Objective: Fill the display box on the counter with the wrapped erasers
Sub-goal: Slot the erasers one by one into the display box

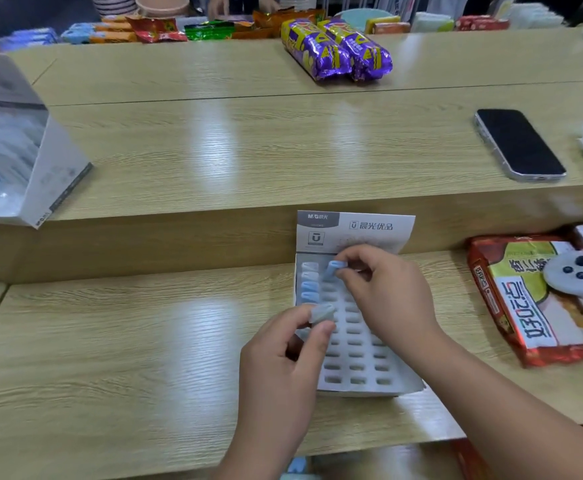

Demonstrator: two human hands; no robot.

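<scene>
I see the display box (359, 374) on the lower tier of the wood-grain counter (127, 341), against the step. My left hand (283, 368) pinches a grey wrapped eraser (321, 312), my right hand (385, 294) a blue eraser (332, 268); a phone (518, 145) lies on the upper tier.

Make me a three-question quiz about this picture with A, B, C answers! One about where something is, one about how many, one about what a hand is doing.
1. Where is the phone? A) on the upper counter B) on the floor C) in a hand
2. How many purple snack packs lie side by side? A) one B) two C) four
3. What is the right hand doing? A) lying flat B) pinching a blue eraser C) waving

Answers:
1 A, it lies dark-screened at the counter's right.
2 B, a pair lies together at the back.
3 B, it holds the eraser over the display box, while the left hand pinches a grey eraser.
</scene>
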